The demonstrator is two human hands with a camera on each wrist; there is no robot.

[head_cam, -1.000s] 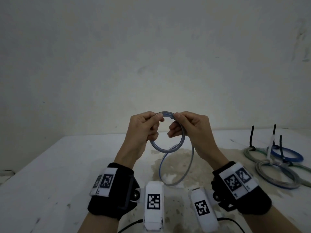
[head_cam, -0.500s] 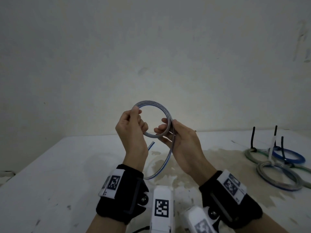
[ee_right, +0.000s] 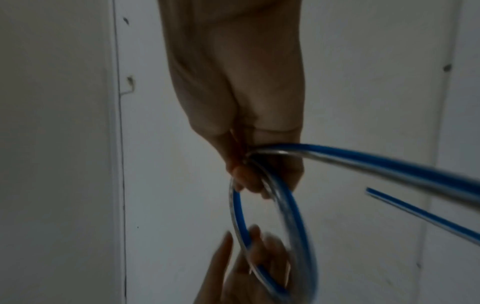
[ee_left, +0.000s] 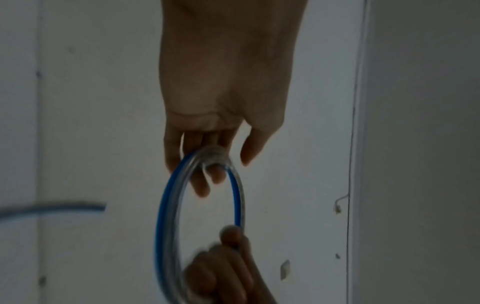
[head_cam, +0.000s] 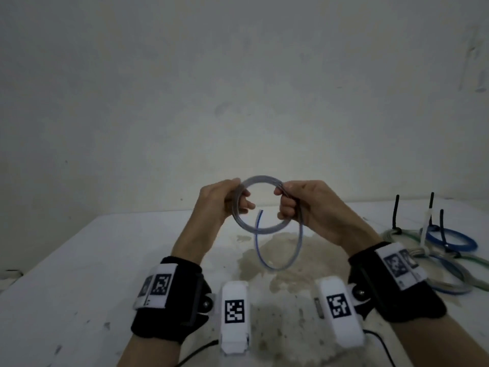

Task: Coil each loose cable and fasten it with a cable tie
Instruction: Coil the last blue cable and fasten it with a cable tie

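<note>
A clear cable with a blue stripe (head_cam: 260, 182) is held in the air above the white table (head_cam: 79, 260), wound into a small coil. My left hand (head_cam: 239, 200) grips the coil's left side (ee_left: 213, 156), fingers curled through it. My right hand (head_cam: 284, 202) grips the right side (ee_right: 259, 160). One last loose loop (head_cam: 280, 266) hangs below the coil, and its free end (head_cam: 260, 214) points up inside the ring. The same loose tail (ee_right: 415, 214) crosses the right wrist view.
Several coiled cables (head_cam: 449, 276) lie at the table's right, grey, green and a blue one (head_cam: 449, 238), fastened with black ties (head_cam: 396, 213) and a white tie (head_cam: 427, 226) that stick up. A brown stain (head_cam: 285, 250) marks the table centre. A bare wall rises behind.
The hands have moved apart to opposite sides of the coil, and the coil has turned to face me. The hanging loop is shorter and its free end now rises inside the ring.
</note>
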